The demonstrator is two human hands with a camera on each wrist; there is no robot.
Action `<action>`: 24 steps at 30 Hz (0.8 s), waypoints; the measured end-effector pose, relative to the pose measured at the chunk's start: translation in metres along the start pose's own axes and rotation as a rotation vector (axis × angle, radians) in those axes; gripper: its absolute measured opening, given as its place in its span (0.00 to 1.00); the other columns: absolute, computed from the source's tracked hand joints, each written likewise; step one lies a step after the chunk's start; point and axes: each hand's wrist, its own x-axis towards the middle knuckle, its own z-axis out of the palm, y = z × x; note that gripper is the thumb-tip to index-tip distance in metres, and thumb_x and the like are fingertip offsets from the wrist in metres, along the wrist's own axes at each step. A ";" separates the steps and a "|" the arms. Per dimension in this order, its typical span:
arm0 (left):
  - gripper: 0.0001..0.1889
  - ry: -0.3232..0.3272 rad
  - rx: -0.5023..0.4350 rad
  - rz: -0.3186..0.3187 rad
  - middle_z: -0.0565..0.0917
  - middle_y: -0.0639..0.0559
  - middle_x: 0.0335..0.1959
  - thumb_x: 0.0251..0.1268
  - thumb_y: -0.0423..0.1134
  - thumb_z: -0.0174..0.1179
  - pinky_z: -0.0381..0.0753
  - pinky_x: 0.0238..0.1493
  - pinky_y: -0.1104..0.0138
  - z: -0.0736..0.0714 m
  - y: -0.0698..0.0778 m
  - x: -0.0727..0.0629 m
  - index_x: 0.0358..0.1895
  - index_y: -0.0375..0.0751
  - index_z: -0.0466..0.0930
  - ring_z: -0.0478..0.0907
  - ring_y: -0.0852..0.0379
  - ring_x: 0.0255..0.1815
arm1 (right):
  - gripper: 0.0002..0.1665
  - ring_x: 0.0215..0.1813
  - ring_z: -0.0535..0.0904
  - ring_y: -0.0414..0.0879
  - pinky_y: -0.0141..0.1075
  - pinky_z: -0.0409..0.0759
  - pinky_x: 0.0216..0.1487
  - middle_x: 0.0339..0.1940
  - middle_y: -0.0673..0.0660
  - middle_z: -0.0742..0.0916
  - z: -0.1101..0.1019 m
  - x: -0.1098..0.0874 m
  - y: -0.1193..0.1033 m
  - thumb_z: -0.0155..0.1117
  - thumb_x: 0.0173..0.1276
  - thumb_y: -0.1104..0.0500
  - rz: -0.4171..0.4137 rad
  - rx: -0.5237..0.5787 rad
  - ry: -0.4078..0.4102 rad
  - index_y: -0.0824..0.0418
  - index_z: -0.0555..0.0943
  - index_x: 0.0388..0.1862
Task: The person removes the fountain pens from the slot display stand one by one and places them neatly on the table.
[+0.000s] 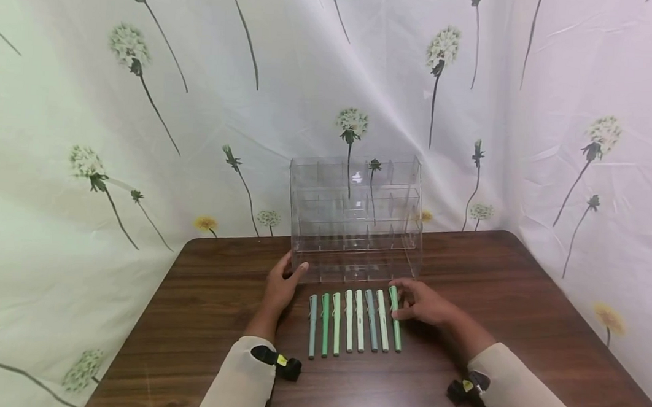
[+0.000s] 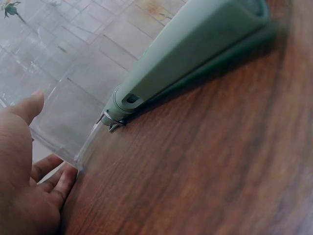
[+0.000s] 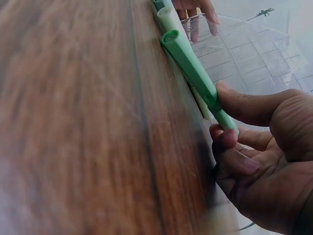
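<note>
A clear acrylic tiered organizer (image 1: 356,229) stands at the back of the table. At its front left corner my left hand (image 1: 281,287) holds the side wall, thumb in front and fingers along the outer side. In front of it several pens (image 1: 359,321) lie side by side in a row, in green, pale green and grey-blue, their clips toward the organizer. My right hand (image 1: 423,302) pinches the clip end of the rightmost green pen (image 1: 395,321) between thumb and fingers. That green pen (image 3: 193,71) is seen close in the right wrist view, beside a paler pen.
The brown wooden table (image 1: 197,338) carries everything. Behind it hangs a white curtain (image 1: 210,99) printed with dandelions, close to the organizer's back. Dividers split the organizer's tiers into compartments. A large pale green pen (image 2: 190,49) crosses the left wrist view.
</note>
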 end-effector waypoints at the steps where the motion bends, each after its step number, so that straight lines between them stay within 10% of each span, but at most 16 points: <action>1: 0.38 0.000 -0.003 -0.004 0.76 0.40 0.80 0.79 0.56 0.67 0.72 0.79 0.41 0.000 0.000 0.000 0.86 0.53 0.67 0.76 0.36 0.79 | 0.46 0.40 0.77 0.47 0.35 0.79 0.38 0.51 0.64 0.83 0.000 0.000 0.000 0.80 0.69 0.62 0.012 -0.007 0.000 0.73 0.68 0.80; 24: 0.38 -0.004 -0.008 -0.022 0.75 0.39 0.82 0.79 0.55 0.67 0.72 0.80 0.41 0.001 -0.001 0.003 0.86 0.54 0.66 0.74 0.35 0.80 | 0.42 0.38 0.71 0.45 0.32 0.73 0.36 0.43 0.59 0.78 0.002 0.005 0.003 0.78 0.72 0.62 0.013 -0.019 0.004 0.78 0.70 0.77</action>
